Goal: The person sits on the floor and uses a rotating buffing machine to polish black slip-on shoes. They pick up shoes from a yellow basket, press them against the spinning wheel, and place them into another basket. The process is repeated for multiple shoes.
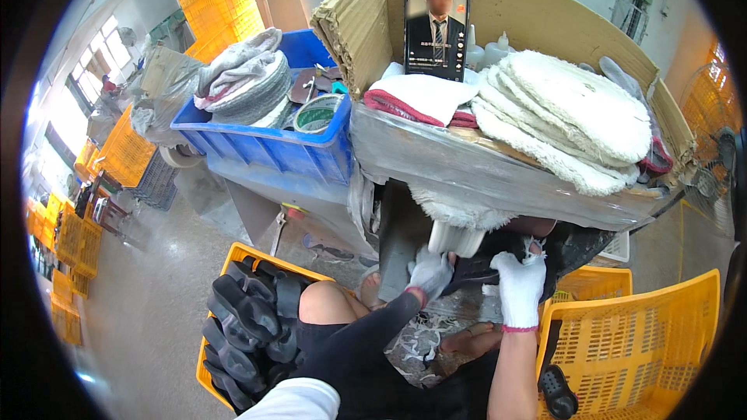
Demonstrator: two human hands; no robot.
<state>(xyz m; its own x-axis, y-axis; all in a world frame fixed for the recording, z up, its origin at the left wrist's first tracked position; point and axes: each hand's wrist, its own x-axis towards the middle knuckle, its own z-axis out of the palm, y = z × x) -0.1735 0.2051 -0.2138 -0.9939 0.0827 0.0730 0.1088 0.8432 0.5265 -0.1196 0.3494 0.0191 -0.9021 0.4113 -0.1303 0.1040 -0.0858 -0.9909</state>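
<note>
Both my hands wear white knit gloves and reach under the front of a work table. My left hand holds a dark rubber piece from the left. My right hand grips the same dark piece from the right, just below a fluffy white polishing wheel that hangs under the table edge. My left arm is in a dark sleeve, and my bare knee sits below it.
A yellow crate of black rubber soles sits at lower left, an empty yellow crate at lower right. The table carries stacked white fleece pads, a phone against cardboard, and a blue bin with tape.
</note>
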